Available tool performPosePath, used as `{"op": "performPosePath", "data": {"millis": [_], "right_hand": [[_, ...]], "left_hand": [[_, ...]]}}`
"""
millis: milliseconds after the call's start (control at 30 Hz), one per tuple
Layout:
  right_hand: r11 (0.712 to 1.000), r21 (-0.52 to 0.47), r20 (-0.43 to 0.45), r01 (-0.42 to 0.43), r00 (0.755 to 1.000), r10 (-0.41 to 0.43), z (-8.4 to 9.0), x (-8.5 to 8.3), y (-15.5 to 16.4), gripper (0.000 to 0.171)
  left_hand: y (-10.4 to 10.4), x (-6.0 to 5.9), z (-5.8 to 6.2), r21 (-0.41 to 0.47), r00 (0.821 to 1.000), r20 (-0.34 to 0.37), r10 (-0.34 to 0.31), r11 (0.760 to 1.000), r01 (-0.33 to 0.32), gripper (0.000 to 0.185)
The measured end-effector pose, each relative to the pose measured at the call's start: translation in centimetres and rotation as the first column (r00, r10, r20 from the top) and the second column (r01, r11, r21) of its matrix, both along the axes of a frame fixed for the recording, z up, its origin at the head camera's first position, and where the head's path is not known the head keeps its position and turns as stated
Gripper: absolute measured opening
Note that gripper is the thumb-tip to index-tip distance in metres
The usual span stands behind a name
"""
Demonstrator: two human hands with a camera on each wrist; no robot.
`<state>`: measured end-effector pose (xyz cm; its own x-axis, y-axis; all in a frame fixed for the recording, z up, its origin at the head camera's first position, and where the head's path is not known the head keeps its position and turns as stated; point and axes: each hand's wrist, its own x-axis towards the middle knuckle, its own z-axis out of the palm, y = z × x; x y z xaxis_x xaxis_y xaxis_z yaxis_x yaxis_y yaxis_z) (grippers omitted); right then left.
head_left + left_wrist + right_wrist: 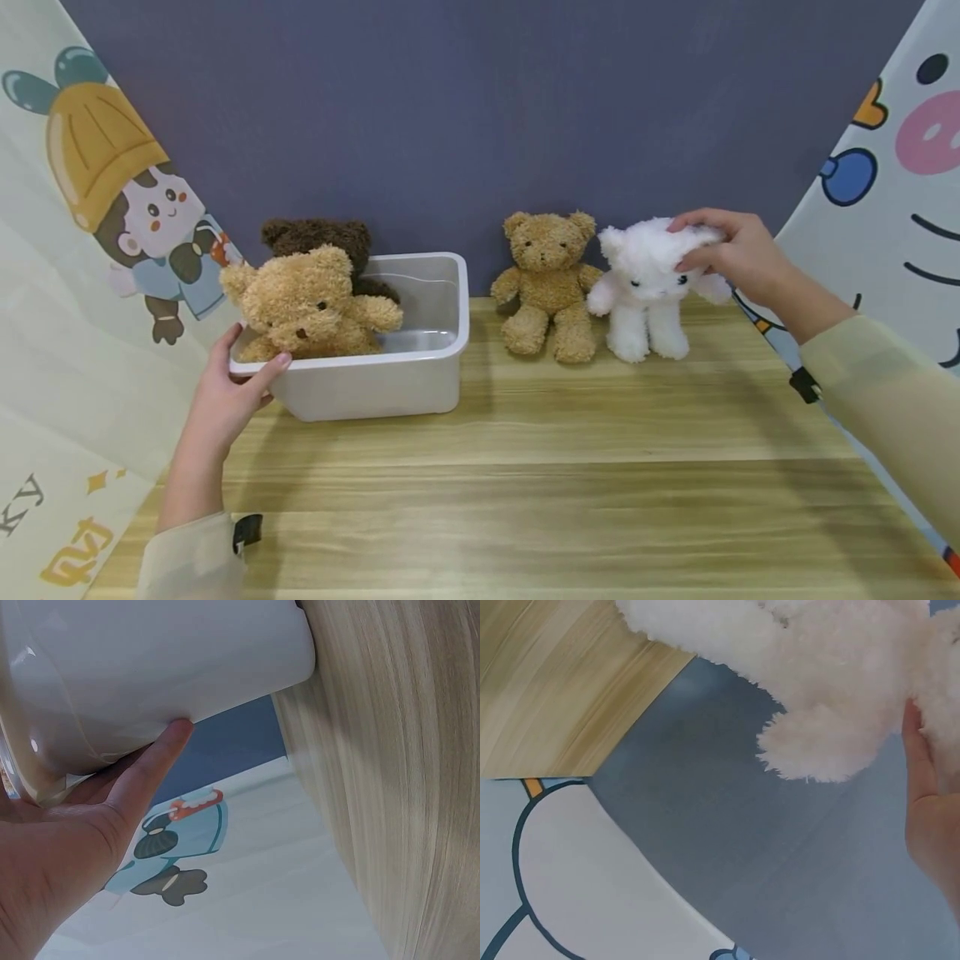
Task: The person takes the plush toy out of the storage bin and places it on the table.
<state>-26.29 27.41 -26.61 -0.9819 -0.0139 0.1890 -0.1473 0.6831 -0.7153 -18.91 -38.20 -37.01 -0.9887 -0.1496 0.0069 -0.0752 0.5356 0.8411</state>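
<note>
from the head camera, my left hand (225, 400) takes the near left corner of the white plastic bin (420, 367), thumb curled over the rim, the grip closed on that corner. inside the bin, just beyond the thumb, sits a tan teddy bear (307, 304), with a dark brown bear (318, 237) behind it against the blue backdrop (480, 108). my right hand (731, 250) grips the head of the white plush cat (648, 287), fingers over the top and thumb on the side nearest me; the cat stands upright on the wooden surface (525, 483). just left of that grip a second tan bear (547, 283) sits touching the cat's arm.

from the left wrist camera, the bin's rim fills the top of the frame, my fingers (161, 757) pressed along its underside, the palm under the corner. the surface runs down the right edge.

from the right wrist camera, the cat's white fur fills the top of the frame, my fingers (922, 772) flat against its right side. the surface lies at upper left, well away from the grip.
</note>
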Motion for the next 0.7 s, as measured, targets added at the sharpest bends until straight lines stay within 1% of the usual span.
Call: {"op": "performPosePath", "data": {"millis": [133, 433, 600, 700], "right_hand": [[1.000, 0.003, 0.008, 0.013, 1.000, -0.013, -0.2, -0.2, 0.7, 0.039], [0.999, -0.022, 0.029, 0.034, 0.999, -0.033, -1.0, -0.7, 2.0, 0.038], [0.999, -0.021, 0.053, 0.048, 0.998, -0.047, -1.7, -1.1, 2.6, 0.039], [0.998, -0.030, 0.079, 0.061, 0.995, -0.059, -2.5, -1.4, 3.2, 0.040]], "left_hand": [[-0.1, -0.1, 0.0, 0.002, 1.000, 0.002, -0.001, 1.000, 0.001, 0.108], [-0.1, -0.1, 0.0, 0.003, 1.000, 0.004, 0.003, 1.000, -0.003, 0.108], [0.0, -0.1, 0.0, 0.005, 1.000, 0.002, 0.005, 1.000, -0.005, 0.108], [0.0, -0.1, 0.0, 0.003, 1.000, 0.001, 0.003, 1.000, -0.003, 0.108]]}}
